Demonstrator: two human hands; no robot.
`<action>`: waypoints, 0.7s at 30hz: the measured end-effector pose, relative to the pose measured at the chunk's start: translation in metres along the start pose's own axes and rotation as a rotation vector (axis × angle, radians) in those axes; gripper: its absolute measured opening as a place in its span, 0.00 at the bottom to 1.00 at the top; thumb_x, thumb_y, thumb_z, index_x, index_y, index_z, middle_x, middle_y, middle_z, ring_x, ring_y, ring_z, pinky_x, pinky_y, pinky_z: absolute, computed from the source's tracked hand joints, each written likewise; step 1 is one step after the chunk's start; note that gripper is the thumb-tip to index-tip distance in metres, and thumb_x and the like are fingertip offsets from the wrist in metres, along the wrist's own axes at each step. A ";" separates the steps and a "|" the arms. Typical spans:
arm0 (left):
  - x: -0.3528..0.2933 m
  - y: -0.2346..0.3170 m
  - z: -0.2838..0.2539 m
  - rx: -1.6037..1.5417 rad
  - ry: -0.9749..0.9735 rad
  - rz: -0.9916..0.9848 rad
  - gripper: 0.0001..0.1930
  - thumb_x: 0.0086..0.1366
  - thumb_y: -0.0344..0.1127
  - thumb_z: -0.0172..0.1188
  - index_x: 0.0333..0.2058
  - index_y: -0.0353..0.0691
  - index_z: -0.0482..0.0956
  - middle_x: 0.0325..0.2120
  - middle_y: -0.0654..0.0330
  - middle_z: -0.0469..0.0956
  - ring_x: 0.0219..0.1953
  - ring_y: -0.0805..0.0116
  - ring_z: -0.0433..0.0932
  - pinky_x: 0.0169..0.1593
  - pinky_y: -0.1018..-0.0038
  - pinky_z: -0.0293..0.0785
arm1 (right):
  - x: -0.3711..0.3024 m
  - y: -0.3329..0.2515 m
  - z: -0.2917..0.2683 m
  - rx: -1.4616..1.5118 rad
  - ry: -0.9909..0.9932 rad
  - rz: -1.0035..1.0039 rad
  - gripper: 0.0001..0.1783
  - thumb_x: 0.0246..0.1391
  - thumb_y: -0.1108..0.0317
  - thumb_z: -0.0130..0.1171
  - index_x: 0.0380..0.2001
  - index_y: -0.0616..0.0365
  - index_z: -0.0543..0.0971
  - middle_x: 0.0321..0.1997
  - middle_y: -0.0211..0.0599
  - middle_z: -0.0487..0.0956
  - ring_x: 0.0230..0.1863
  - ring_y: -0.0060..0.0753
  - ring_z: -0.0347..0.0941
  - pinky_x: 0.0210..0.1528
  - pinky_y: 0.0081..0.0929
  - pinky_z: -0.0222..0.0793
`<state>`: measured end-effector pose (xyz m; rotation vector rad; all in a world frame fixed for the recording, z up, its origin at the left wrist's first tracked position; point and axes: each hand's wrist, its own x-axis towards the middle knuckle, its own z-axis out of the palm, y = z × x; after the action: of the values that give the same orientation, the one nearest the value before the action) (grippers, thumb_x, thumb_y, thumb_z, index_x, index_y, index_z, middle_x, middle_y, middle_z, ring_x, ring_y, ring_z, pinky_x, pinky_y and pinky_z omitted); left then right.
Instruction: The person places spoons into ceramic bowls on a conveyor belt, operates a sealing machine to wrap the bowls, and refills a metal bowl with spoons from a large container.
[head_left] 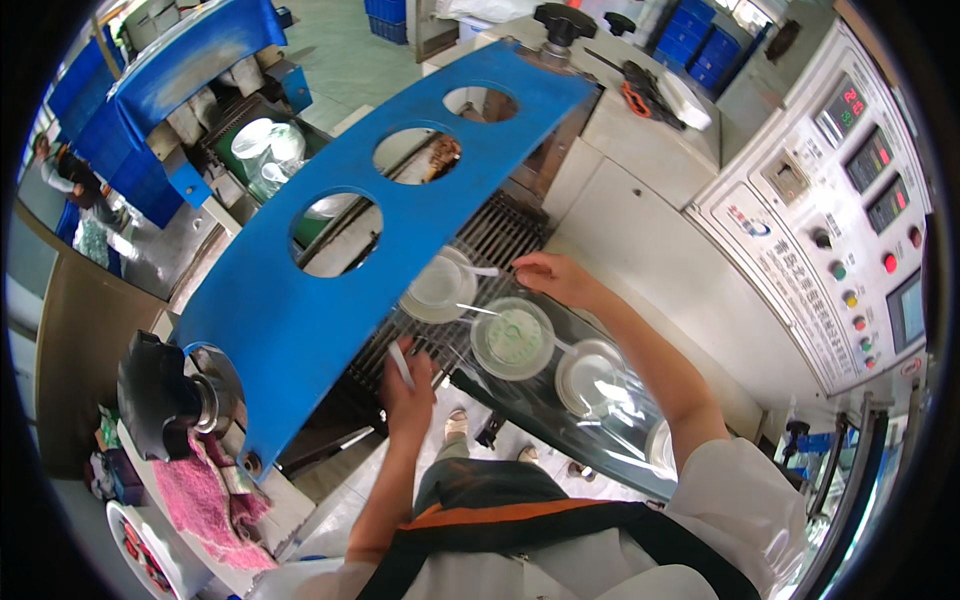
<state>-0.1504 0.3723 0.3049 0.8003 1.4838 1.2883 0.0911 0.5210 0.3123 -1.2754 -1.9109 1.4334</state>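
**Hands at the film with round lidded cups**

To your right stands a pale control panel (840, 220) with red, green and yellow buttons. A blue plate (300, 290) with round holes hangs over the grille. Round clear cups (513, 338) sit in a row under glossy film. Your left hand (405, 385) pinches a thin white stick (401, 364); your right hand (552, 276), arm outstretched, pinches another white stick (484, 271) beside the farthest cup.

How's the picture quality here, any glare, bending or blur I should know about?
Head view: strong fisheye bending, so the blue plate and control panel curve toward the dark rim; glare on the clear film washes out the cups beneath; the left hand and right hand look sharp; even daylight, soft shadows.
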 end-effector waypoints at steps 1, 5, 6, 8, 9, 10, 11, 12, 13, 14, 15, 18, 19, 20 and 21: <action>0.012 0.002 0.005 -0.013 -0.019 -0.001 0.16 0.61 0.36 0.47 0.45 0.34 0.63 0.21 0.59 0.72 0.11 0.78 0.63 0.15 0.81 0.60 | -0.013 0.001 -0.001 -0.009 -0.023 0.071 0.17 0.51 0.64 0.52 0.43 0.61 0.71 0.35 0.34 0.76 0.35 0.21 0.70 0.38 0.19 0.67; 0.058 -0.007 0.027 -0.133 -0.048 -0.062 0.15 0.62 0.38 0.45 0.41 0.33 0.64 0.18 0.58 0.71 0.09 0.75 0.63 0.13 0.75 0.61 | -0.022 0.007 0.002 -0.104 -0.105 0.043 0.17 0.50 0.61 0.51 0.42 0.59 0.71 0.33 0.37 0.76 0.33 0.26 0.71 0.37 0.22 0.66; 0.061 -0.001 0.032 -0.122 -0.051 -0.056 0.15 0.62 0.38 0.45 0.41 0.33 0.64 0.18 0.58 0.71 0.09 0.75 0.63 0.13 0.75 0.61 | -0.022 0.006 0.004 -0.170 -0.137 -0.051 0.17 0.50 0.61 0.50 0.42 0.59 0.71 0.33 0.39 0.76 0.34 0.29 0.71 0.37 0.25 0.66; 0.060 0.008 0.041 -0.156 -0.080 -0.148 0.12 0.62 0.36 0.42 0.38 0.32 0.65 0.16 0.58 0.69 0.08 0.74 0.63 0.12 0.74 0.61 | -0.031 0.004 0.006 -0.263 -0.153 -0.029 0.16 0.52 0.62 0.49 0.42 0.57 0.71 0.35 0.37 0.76 0.35 0.28 0.70 0.39 0.25 0.65; 0.059 0.006 0.043 -0.194 -0.128 -0.099 0.11 0.61 0.33 0.39 0.36 0.31 0.65 0.14 0.58 0.68 0.08 0.73 0.63 0.12 0.74 0.62 | -0.034 0.001 0.008 -0.366 -0.178 -0.001 0.15 0.54 0.63 0.47 0.43 0.55 0.72 0.36 0.35 0.75 0.37 0.28 0.70 0.41 0.24 0.64; 0.058 0.004 0.043 -0.184 -0.124 -0.092 0.11 0.61 0.33 0.39 0.36 0.31 0.65 0.14 0.58 0.68 0.08 0.73 0.63 0.12 0.74 0.62 | -0.037 -0.001 0.010 -0.359 -0.176 -0.011 0.15 0.54 0.63 0.47 0.43 0.55 0.72 0.36 0.35 0.75 0.37 0.28 0.70 0.41 0.24 0.64; 0.058 0.004 0.043 -0.167 -0.114 -0.100 0.11 0.60 0.32 0.38 0.35 0.31 0.65 0.14 0.57 0.68 0.08 0.72 0.63 0.12 0.73 0.62 | -0.039 -0.003 0.012 -0.335 -0.185 -0.049 0.14 0.54 0.62 0.46 0.41 0.56 0.72 0.35 0.35 0.75 0.36 0.28 0.69 0.40 0.25 0.64; 0.057 0.002 0.046 -0.154 -0.111 -0.113 0.11 0.59 0.31 0.38 0.35 0.31 0.66 0.13 0.57 0.68 0.08 0.72 0.63 0.13 0.73 0.62 | -0.043 -0.003 0.011 -0.315 -0.190 -0.077 0.14 0.54 0.61 0.45 0.40 0.56 0.73 0.35 0.36 0.75 0.35 0.29 0.69 0.40 0.25 0.64; 0.060 0.000 0.043 -0.163 -0.124 -0.139 0.10 0.58 0.30 0.38 0.34 0.30 0.66 0.14 0.56 0.68 0.08 0.71 0.63 0.13 0.72 0.62 | -0.044 0.000 0.012 -0.312 -0.184 -0.079 0.14 0.54 0.61 0.45 0.40 0.56 0.73 0.35 0.36 0.75 0.35 0.29 0.69 0.40 0.25 0.64; 0.061 -0.002 0.041 -0.157 -0.127 -0.136 0.10 0.58 0.30 0.38 0.34 0.30 0.66 0.14 0.56 0.68 0.08 0.71 0.63 0.13 0.72 0.62 | -0.040 0.002 0.015 -0.258 -0.122 -0.140 0.15 0.53 0.59 0.47 0.37 0.57 0.74 0.34 0.38 0.76 0.35 0.32 0.71 0.39 0.27 0.65; 0.063 -0.005 0.042 -0.175 -0.089 -0.125 0.10 0.57 0.30 0.39 0.35 0.30 0.65 0.14 0.56 0.68 0.09 0.70 0.63 0.13 0.72 0.62 | -0.037 0.005 0.016 -0.204 -0.054 -0.194 0.16 0.51 0.57 0.48 0.34 0.58 0.74 0.32 0.41 0.76 0.34 0.35 0.72 0.38 0.29 0.66; 0.055 -0.004 0.047 -0.193 -0.015 -0.076 0.12 0.56 0.31 0.40 0.37 0.31 0.62 0.15 0.55 0.68 0.09 0.70 0.64 0.13 0.71 0.63 | -0.016 -0.009 0.011 -0.223 -0.057 -0.069 0.16 0.53 0.56 0.47 0.32 0.57 0.76 0.29 0.34 0.77 0.30 0.26 0.72 0.34 0.24 0.66; 0.052 -0.007 0.049 -0.251 0.022 -0.069 0.12 0.57 0.31 0.39 0.39 0.31 0.61 0.15 0.55 0.68 0.09 0.70 0.64 0.13 0.72 0.63 | -0.010 -0.015 0.015 -0.212 -0.055 -0.064 0.16 0.53 0.56 0.47 0.32 0.57 0.76 0.29 0.34 0.77 0.30 0.26 0.72 0.34 0.24 0.66; 0.049 -0.010 0.051 -0.309 0.060 -0.062 0.13 0.57 0.31 0.39 0.40 0.32 0.60 0.15 0.55 0.68 0.10 0.70 0.63 0.13 0.72 0.63 | -0.002 -0.020 0.020 -0.212 -0.047 -0.048 0.17 0.52 0.55 0.48 0.29 0.57 0.77 0.26 0.33 0.77 0.27 0.26 0.72 0.32 0.24 0.66; 0.046 -0.010 0.053 -0.288 0.065 -0.062 0.13 0.58 0.32 0.39 0.41 0.32 0.58 0.16 0.55 0.68 0.09 0.70 0.63 0.13 0.72 0.63 | 0.007 -0.025 0.025 -0.212 -0.039 -0.032 0.18 0.51 0.54 0.49 0.26 0.57 0.77 0.23 0.32 0.77 0.24 0.26 0.72 0.29 0.23 0.66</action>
<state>-0.1133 0.4302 0.2862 0.5242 1.3231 1.4520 0.0582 0.5132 0.3244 -1.3116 -2.1465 1.2758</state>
